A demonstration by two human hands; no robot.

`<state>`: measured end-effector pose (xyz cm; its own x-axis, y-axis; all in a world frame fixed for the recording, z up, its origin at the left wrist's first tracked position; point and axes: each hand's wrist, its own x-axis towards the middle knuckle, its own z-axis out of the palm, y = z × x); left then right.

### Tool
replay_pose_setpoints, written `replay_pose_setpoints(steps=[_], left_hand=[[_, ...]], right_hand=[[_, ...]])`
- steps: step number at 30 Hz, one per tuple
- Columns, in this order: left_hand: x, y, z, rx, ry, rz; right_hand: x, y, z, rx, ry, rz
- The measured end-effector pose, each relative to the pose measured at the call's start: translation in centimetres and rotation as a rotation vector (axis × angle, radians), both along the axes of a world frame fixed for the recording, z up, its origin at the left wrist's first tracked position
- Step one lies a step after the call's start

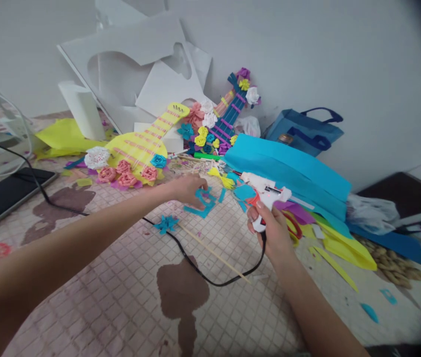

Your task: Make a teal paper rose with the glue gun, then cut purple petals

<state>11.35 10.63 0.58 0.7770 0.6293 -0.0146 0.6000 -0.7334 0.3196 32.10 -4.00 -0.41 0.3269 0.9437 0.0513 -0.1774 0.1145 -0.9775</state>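
My right hand (271, 225) is wrapped round the handle of a white hot glue gun (266, 191), whose nozzle points left. A black cord (210, 282) runs from the handle's base across the table. My left hand (191, 190) reaches over a small pile of blue paper strips (205, 208), its thumb and fingers apart; whether the fingertips touch the strips I cannot tell. Between me and the left hand lies a blue paper flower (166, 224) at the end of a thin wooden stick (215, 254).
A yellow paper guitar (139, 148) with paper roses and a blue one (228, 116) stand at the back. Blue crepe paper (288, 163) and scissors (292, 228) lie right, a phone (9, 196) left. A paper roll (82, 111) stands behind.
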Motion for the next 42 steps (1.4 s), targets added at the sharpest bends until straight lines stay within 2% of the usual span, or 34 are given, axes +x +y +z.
replay_pose_setpoints(steps=[6, 9, 12, 15, 17, 21, 25, 27, 28, 30, 34, 38, 42], left_hand=[[-0.7, -0.5, -1.2, -0.090, 0.010, -0.117], [-0.1, 0.1, -1.8, -0.090, 0.005, -0.110], [0.3, 0.8, -1.7, 0.007, -0.026, 0.032], [0.6, 1.4, -1.0, 0.138, -0.049, 0.243], [0.7, 1.4, -0.4, 0.185, -0.038, 0.310], [1.1, -0.5, -0.3, 0.203, -0.012, 0.246], [1.6, -2.9, -2.1, 0.206, 0.017, 0.142], [1.6, -3.0, -2.8, 0.257, 0.044, 0.123], [1.6, -2.7, -3.0, 0.325, 0.045, 0.166], [1.3, -1.5, -2.7, 0.373, 0.028, 0.241], [-0.2, 1.0, -0.6, 0.353, 0.026, 0.298], [-2.5, 2.0, 1.1, 0.177, 0.091, 0.181], [-3.8, 1.9, 0.9, 0.033, 0.148, 0.039]], right_hand=[[-0.1, 0.0, 0.0, 0.002, -0.005, 0.003], [0.0, 0.1, 0.1, 0.006, 0.011, 0.000], [0.1, 0.2, 0.1, 0.009, 0.031, 0.001], [0.1, 0.2, 0.3, -0.002, 0.031, -0.003], [0.1, 0.1, 0.4, 0.001, 0.032, -0.003], [0.1, 0.0, 0.5, 0.020, 0.046, 0.012], [0.1, 0.0, 0.4, 0.017, 0.031, 0.013], [0.1, 0.0, 0.4, 0.016, 0.026, 0.010], [0.1, 0.0, 0.4, 0.018, 0.026, 0.009], [0.1, 0.1, 0.4, 0.019, 0.029, 0.009], [0.1, 0.1, 0.5, 0.000, 0.037, 0.003], [0.1, 0.1, 0.2, -0.007, 0.038, 0.001], [0.2, 0.2, -0.1, -0.009, 0.012, 0.006]])
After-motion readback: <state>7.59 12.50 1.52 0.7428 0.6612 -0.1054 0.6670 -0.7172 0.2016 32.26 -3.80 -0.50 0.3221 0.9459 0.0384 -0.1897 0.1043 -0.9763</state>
